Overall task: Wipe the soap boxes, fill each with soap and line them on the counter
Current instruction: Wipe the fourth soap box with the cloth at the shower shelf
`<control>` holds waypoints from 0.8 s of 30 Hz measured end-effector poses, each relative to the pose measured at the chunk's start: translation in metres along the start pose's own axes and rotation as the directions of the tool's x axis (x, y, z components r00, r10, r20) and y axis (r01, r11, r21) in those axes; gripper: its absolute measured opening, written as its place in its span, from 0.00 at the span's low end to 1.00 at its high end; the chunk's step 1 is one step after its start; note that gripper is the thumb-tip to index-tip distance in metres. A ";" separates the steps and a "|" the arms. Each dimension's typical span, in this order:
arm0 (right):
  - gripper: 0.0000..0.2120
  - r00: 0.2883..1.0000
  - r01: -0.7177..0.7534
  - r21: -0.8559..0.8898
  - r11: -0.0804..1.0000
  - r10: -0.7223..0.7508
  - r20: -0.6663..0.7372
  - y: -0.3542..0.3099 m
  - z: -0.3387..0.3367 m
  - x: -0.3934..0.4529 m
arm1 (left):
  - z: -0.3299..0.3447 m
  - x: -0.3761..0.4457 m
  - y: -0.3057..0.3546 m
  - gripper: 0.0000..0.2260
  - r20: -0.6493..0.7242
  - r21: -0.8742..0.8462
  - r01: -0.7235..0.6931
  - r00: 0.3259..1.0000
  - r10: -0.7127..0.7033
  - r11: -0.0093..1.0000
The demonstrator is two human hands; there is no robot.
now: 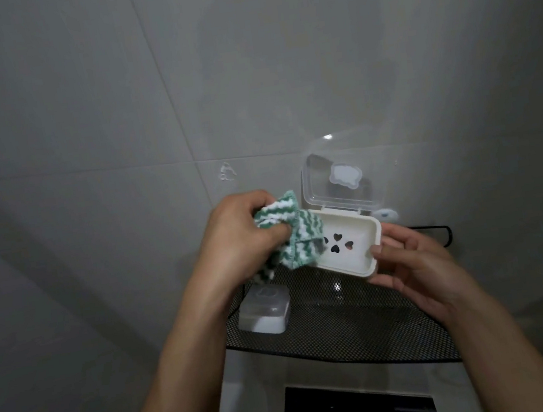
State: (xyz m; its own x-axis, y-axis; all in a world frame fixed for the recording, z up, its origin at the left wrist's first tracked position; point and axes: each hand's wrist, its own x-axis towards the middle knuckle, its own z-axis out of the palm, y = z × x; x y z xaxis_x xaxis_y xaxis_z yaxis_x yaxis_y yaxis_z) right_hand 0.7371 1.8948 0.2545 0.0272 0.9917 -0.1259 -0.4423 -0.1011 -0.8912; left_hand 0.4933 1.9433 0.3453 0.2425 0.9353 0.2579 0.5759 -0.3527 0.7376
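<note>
Presently, nearest the camera, two bare forearms reach up and forward. Below them lies a dark rectangular opening (357, 409) set in a pale surface; what it is cannot be told.

The left hand (243, 237) is curled tight round a bunched green-and-white cloth (288, 238), whose loose end hangs over the left end of the open soap box (348, 247). The right hand (412, 263) grips that box at its right end, thumb on the near rim and fingers under and behind. The box is held in the air, above the black mesh shelf (340, 321), not resting on it.

The box's long axis runs left to right between the two hands, tilted down to the right. Its white tray shows heart-shaped drain holes and no soap. The clear lid (335, 176) stands open on the far-side hinge, upright toward the wall.

A second soap box (265, 312), lid closed, sits on the left part of the shelf, below the left hand. A black bar (439, 228) projects from the wall behind the right hand.

Judgement: wiping is in hand. The unwiped tray lies directly right of the cloth, so the coming stroke should run along the long axis toward the right hand. Filling and lining up are not yet done.
</note>
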 end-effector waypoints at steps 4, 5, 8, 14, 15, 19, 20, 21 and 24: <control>0.22 0.999 0.028 -0.015 0.999 -0.027 0.032 0.000 0.009 0.000 | 0.028 0.003 0.003 0.08 -0.022 0.263 -0.038 0.999 0.045 0.964; 0.22 0.999 0.042 -0.013 0.999 -0.042 0.029 0.000 0.011 0.000 | 0.038 0.001 0.003 0.10 -0.082 0.329 -0.054 0.993 0.086 0.943; 0.21 0.996 0.092 0.006 0.996 -0.093 0.008 0.002 0.016 0.000 | 0.062 -0.008 0.009 0.10 -0.200 0.434 -0.082 0.962 0.184 0.897; 0.19 0.986 0.167 0.031 0.985 -0.166 -0.023 0.003 0.016 0.003 | 0.090 -0.026 0.014 0.12 -0.191 0.326 -0.099 0.967 0.167 0.940; 0.18 0.985 0.174 0.037 0.984 -0.174 -0.022 0.003 0.016 0.004 | 0.092 -0.028 0.015 0.13 -0.197 0.290 -0.079 0.970 0.141 0.954; 0.17 0.983 0.183 0.045 0.982 -0.184 0.000 0.004 0.016 0.004 | 0.088 -0.024 0.018 0.13 -0.228 0.204 -0.042 0.969 0.090 0.978; 0.17 0.983 0.182 0.044 0.982 -0.182 0.005 0.005 0.017 0.004 | 0.087 -0.022 0.018 0.12 -0.240 0.200 -0.040 0.967 0.088 0.979; 0.18 0.984 0.178 0.043 0.983 -0.178 0.009 0.005 0.018 0.004 | 0.085 -0.020 0.018 0.11 -0.253 0.195 -0.038 0.964 0.088 0.980; 0.20 0.986 0.167 0.050 0.985 -0.168 0.014 0.007 0.023 0.005 | 0.083 -0.015 0.018 0.07 -0.300 0.179 -0.064 0.947 0.116 0.982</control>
State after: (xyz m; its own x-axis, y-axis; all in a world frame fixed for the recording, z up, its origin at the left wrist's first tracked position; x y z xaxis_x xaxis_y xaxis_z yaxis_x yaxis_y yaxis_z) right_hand 0.7136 1.9006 0.2577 0.0884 0.9956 0.0320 -0.4761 0.0704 -0.8766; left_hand 0.5649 1.9200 0.3025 0.0623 0.8538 0.5168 0.6896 -0.4111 0.5962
